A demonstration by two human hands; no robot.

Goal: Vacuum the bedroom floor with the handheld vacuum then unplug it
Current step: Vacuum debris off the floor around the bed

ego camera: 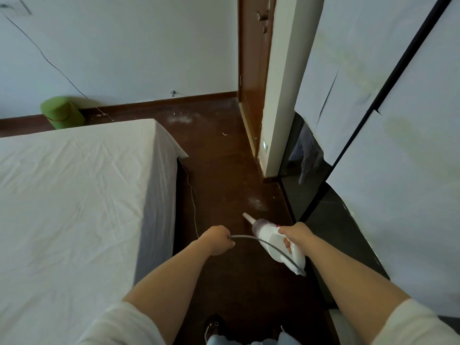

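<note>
Bed: our bed (74, 195) with a white sheet fills the left side.
Bin: a green bin (62, 112) sits by the far wall.
Left hand: our left hand (217, 239) is curled round the grey cord (251, 237).
Floor: dark brown wood floor (219, 170) with pale dust patches near the middle.
Vacuum: our vacuum (271, 241) is white with a grey see-through front and a thin pale nozzle. We hold it above the floor, between the bed and the wardrobe.
Pointing: its long body runs from lower right to upper left, nozzle tipped down toward the floor.
Right hand: our right hand (296, 235) grips the vacuum handle.
Wardrobe: white wardrobe doors (398, 145) stand on the right.
</note>
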